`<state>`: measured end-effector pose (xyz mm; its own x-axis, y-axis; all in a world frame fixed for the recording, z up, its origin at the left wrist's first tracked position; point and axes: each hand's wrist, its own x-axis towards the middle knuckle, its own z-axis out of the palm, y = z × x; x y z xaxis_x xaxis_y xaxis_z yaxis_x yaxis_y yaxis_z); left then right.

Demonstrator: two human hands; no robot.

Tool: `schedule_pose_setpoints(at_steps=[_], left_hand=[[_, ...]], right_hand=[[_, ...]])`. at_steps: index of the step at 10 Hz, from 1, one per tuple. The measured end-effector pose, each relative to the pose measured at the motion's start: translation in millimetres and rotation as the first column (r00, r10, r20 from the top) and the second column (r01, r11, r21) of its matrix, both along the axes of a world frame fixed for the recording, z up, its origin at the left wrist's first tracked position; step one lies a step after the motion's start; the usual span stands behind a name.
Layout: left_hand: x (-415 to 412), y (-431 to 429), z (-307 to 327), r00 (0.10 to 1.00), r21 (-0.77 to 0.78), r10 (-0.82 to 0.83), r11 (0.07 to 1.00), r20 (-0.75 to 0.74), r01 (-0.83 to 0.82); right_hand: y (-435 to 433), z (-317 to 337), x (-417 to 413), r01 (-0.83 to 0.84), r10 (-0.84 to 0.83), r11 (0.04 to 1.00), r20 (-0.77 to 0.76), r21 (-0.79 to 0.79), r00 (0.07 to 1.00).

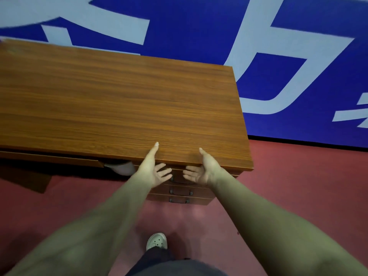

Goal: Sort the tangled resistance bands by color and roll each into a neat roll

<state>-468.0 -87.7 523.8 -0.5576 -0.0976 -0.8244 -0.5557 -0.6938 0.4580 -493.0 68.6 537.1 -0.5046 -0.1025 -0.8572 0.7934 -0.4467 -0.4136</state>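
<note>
A wooden counter (119,96) stood on red floor (288,176). At its 5 o'clock edge, left hand (153,172) and right hand (202,172) flanked the top drawer (177,176), fingers (166,173) spread, released; the bands' whereabouts could not be told.

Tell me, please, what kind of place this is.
Probably a sports hall or gym: a smooth red floor, a blue wall banner with large pale letters, and a wooden desk with drawers.
</note>
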Motion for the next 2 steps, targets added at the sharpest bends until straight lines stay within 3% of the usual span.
schedule_pose_setpoints(at_steps=[1, 2], left_hand=[[-2.3, 5.8, 28.5, 1.000, 0.022, -0.026, 0.999, 0.001, 0.026], [-3.6, 8.0, 65.2, 0.995, -0.019, -0.036, 0.999, -0.089, 0.035]], right_hand=[[0.5, 34.9, -5.4, -0.073, 0.069, 0.996, -0.065, -0.050, 0.995], [3.1, 74.5, -10.5, -0.119, 0.105, 0.991, -0.188, -0.065, 0.977]])
